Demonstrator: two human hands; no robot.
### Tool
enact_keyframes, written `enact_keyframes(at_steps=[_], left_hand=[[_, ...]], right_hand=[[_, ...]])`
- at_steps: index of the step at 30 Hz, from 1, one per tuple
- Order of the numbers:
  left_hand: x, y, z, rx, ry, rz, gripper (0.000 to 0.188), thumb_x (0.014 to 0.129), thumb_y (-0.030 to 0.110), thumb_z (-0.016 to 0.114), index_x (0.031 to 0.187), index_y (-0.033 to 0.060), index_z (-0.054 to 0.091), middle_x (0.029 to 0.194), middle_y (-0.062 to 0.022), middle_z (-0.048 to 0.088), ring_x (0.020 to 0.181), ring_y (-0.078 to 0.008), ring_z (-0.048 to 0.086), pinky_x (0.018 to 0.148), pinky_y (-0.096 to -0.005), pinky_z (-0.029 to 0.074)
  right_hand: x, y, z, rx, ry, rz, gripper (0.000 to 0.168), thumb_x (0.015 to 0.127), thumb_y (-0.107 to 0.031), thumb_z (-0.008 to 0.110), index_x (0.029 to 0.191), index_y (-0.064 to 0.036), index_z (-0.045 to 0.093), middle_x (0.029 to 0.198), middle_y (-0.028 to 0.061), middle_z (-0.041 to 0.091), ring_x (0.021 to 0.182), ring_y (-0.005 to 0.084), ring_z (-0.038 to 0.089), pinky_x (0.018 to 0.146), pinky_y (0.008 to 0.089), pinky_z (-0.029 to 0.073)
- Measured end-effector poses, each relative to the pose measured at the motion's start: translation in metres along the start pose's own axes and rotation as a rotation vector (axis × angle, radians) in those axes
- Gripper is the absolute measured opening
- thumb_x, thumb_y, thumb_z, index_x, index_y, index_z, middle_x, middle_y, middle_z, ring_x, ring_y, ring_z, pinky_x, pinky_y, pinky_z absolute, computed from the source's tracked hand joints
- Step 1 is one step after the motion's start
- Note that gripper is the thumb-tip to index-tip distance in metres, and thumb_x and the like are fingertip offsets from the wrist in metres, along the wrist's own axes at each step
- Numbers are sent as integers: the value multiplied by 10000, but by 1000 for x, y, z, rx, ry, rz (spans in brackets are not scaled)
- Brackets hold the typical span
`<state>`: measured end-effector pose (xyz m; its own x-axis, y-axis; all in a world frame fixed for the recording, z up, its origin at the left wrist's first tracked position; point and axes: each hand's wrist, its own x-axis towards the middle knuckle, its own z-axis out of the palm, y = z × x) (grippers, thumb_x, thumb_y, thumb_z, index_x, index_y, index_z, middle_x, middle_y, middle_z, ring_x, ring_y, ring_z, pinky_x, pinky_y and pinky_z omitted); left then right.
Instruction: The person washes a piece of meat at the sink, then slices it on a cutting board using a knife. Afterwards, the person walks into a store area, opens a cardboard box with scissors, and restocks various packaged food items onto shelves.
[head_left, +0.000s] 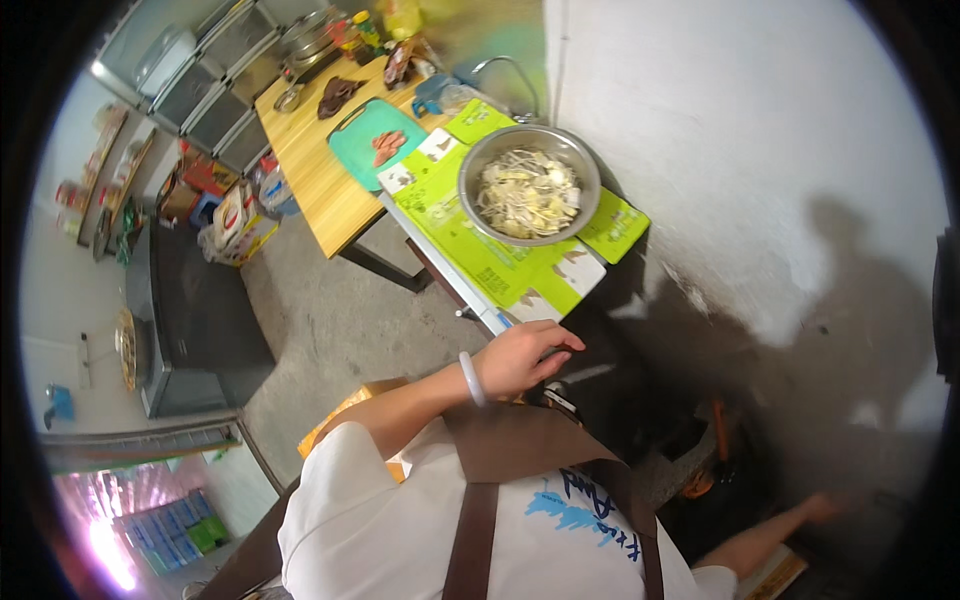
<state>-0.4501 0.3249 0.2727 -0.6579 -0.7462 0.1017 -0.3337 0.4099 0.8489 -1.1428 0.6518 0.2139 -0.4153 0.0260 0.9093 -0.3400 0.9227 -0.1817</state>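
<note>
My left hand (529, 356), with a pale bangle at the wrist, is in front of my brown apron (525, 450), by the near corner of a surface covered in green cardboard (457, 225). Its thumb and fingers stand apart, and I see nothing held. Blurred and low at the right, my right hand (821, 510) reaches out near the wall; its fingers are not clear. A stainless steel bowl (589, 214) on the cardboard holds pale, stringy, cut food (529, 191). Beyond it, a teal cutting board (356, 150) carries sliced pinkish meat (388, 147).
A wooden table (307, 172) bears a brown cloth (339, 97), a blue-handled jug (431, 94) and bottles (366, 28). A curved faucet (517, 75) stands by the wall (720, 135). A dark cabinet (202, 322) and bags (238, 221) are at the left. An orange-handled object (720, 431) lies at lower right.
</note>
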Motion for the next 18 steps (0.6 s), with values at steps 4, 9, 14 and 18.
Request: enact_keyframes(at_steps=[4, 9, 14, 18], left_hand=[[12, -76, -25, 27, 21, -154, 242, 856, 143, 604, 1085, 64, 608, 951, -159, 628, 896, -339, 603, 798, -399, 490], [-71, -251, -90, 42, 60, -535, 276, 874, 193, 571, 1117, 62, 589, 1002, -186, 634, 925, -349, 613, 807, -426, 493], [-409, -458, -148, 458, 10, -1281, 339, 885, 252, 474, 1120, 54, 616, 1140, -176, 622, 1039, -376, 597, 904, -430, 488], [-395, -478, -242, 531, -375, -1400, 364, 899, 286, 487, 1201, 100, 573, 1156, -145, 630, 1040, -354, 607, 891, -468, 480]], right_hand=[[-229, -112, -36, -259, -972, 16, 422, 861, -203, 545, 1218, 17, 493, 1188, 274, 539, 1086, 407, 527, 934, 512, 407], [-387, -246, -162, -62, -1802, -324, 363, 857, -242, 551, 1124, 4, 544, 1082, 248, 578, 982, 386, 563, 845, 487, 441], [-468, -422, -273, 18, -2382, -923, 327, 853, -281, 556, 1030, -9, 595, 976, 222, 616, 878, 364, 600, 756, 462, 474], [-448, -509, -268, -349, -2550, -1500, 320, 850, -312, 560, 955, -19, 636, 892, 202, 647, 795, 348, 629, 685, 441, 502]])
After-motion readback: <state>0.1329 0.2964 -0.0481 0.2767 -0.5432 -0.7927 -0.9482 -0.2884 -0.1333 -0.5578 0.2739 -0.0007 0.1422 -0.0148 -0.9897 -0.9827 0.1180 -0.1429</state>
